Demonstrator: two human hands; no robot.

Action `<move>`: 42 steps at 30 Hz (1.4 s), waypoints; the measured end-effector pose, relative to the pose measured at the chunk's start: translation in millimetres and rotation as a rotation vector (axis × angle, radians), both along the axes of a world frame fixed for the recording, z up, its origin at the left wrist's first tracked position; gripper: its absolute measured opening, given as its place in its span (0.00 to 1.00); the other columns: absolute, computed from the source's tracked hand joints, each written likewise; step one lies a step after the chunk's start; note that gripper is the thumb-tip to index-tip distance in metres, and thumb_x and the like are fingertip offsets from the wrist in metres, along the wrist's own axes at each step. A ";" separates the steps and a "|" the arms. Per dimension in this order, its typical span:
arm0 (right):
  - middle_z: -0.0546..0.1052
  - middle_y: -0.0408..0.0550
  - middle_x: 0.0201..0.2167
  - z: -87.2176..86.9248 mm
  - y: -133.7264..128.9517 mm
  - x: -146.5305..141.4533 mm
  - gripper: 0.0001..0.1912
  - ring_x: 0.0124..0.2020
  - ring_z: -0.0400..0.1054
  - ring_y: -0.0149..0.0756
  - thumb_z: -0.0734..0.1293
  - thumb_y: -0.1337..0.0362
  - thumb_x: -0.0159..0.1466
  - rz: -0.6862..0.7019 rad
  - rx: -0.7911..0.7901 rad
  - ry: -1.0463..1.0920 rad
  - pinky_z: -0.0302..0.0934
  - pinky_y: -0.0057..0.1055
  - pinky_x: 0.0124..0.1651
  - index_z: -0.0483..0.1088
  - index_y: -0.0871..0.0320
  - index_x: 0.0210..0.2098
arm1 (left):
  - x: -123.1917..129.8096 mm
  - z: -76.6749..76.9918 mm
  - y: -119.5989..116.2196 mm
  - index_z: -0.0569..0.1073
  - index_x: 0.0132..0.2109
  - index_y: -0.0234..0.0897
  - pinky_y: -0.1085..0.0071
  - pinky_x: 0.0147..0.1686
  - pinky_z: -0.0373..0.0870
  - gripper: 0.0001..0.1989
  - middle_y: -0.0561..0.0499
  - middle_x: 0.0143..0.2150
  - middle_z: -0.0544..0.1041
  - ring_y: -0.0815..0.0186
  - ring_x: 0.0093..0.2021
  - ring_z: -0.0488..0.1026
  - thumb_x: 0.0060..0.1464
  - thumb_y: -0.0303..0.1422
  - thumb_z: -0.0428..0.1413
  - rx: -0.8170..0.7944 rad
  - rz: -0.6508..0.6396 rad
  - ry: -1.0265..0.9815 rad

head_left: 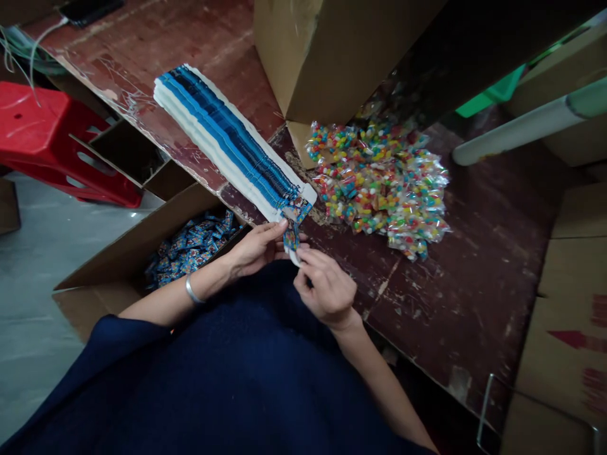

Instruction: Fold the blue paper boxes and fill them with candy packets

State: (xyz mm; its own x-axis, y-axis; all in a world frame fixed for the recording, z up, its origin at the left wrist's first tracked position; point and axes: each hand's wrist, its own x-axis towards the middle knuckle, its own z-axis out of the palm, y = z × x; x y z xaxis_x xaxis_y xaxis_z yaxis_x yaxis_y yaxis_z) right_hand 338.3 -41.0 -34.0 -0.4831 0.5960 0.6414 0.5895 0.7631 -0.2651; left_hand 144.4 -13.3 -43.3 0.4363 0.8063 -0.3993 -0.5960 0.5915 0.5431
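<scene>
My left hand point(258, 248), with a silver bangle on the wrist, pinches a small blue printed packet point(291, 237) by its left side. My right hand point(327, 285) has its fingers closed on the lower, white end of the same packet. Just beyond my hands, a long row of stacked blue and white printed pieces point(227, 142) lies slanted on the dark red table point(427, 303). To the right of the row is a pile of clear bags point(379, 183) with multicoloured candies inside.
An open cardboard box point(102, 262) holding many small blue packets point(190, 249) stands below the table's left edge. A large carton point(327, 57) stands behind the candy bags. A red stool point(52, 139) is at left, a white pole point(521, 129) at right.
</scene>
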 end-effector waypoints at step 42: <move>0.80 0.47 0.39 -1.2 18.1 -11.4 0.14 0.41 0.79 0.39 0.73 0.55 0.66 -0.171 -0.632 0.817 0.75 0.38 0.46 0.66 0.51 0.42 | 16.3 18.6 -18.5 0.67 0.49 0.40 0.73 0.37 0.75 0.25 0.50 0.43 0.76 0.66 0.39 0.76 0.52 0.39 0.71 0.447 0.074 0.403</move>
State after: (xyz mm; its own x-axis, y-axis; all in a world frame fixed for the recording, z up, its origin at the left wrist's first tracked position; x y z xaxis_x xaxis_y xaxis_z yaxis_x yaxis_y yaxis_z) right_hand 326.9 -22.9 -35.2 0.0794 0.9559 0.2827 0.1388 0.2703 -0.9527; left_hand 160.7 -31.7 -24.7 0.2577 0.9564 -0.1375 -0.3223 0.2193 0.9209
